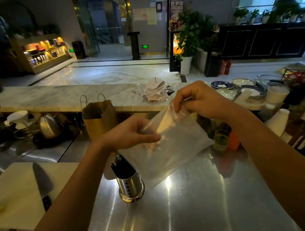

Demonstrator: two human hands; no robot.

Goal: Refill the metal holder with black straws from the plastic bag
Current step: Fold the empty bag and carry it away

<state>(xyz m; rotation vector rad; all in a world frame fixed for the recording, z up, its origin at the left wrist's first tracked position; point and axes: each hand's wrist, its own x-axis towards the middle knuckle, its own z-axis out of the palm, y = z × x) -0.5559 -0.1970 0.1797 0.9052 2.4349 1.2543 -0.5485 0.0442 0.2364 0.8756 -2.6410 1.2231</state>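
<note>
Both my left hand (131, 132) and right hand (198, 100) are pinching the bag's (174, 146) top edge; the upright holder (129, 185), straws (121, 166) inside, is standing just below the left.

Overhanging plastic bag (172, 145) perhaps blocks access to metal holder (130, 186).

A person's left hand (131, 133) and right hand (200, 100) pinch the top edge of a clear plastic bag (173, 146) at centre frame, holding it above a steel counter (201, 203). Below it, at lower centre, a metal holder (130, 187) stands upright with black straws (121, 166) inside. At lower left, a knife (42, 178) lies on a white cutting board (16, 191).
</note>
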